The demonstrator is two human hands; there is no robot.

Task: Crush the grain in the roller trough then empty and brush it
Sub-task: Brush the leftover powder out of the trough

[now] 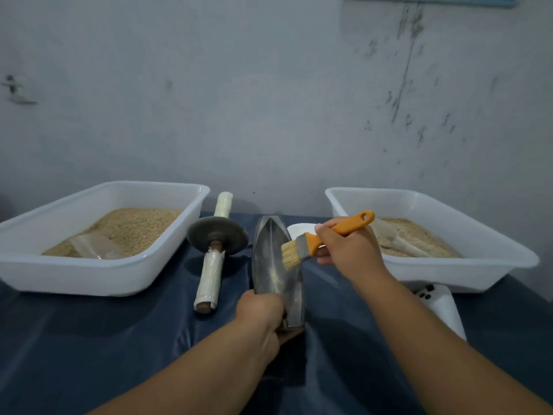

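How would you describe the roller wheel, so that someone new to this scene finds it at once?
On the dark blue table cover, look between the left white tray and the metal trough. There lies the roller wheel: a dark grey disc on a long handle wrapped in white, the only round thing there.

Bench (119, 339) covered in dark blue sheet, creased and slightly glossy. White device (443, 307) with small dark buttons lies on the sheet toward its right edge, partly hidden; type cannot be told. Wall (269, 100) behind the bench is pale grey-white, with dark scuffs and streaks running down its right portion. A small dark fitting (13, 88) is on the wall far left, too blurred to identify. A strip of blue-edged board or poster (434, 0) shows on the wall at top right, cut off by the frame.
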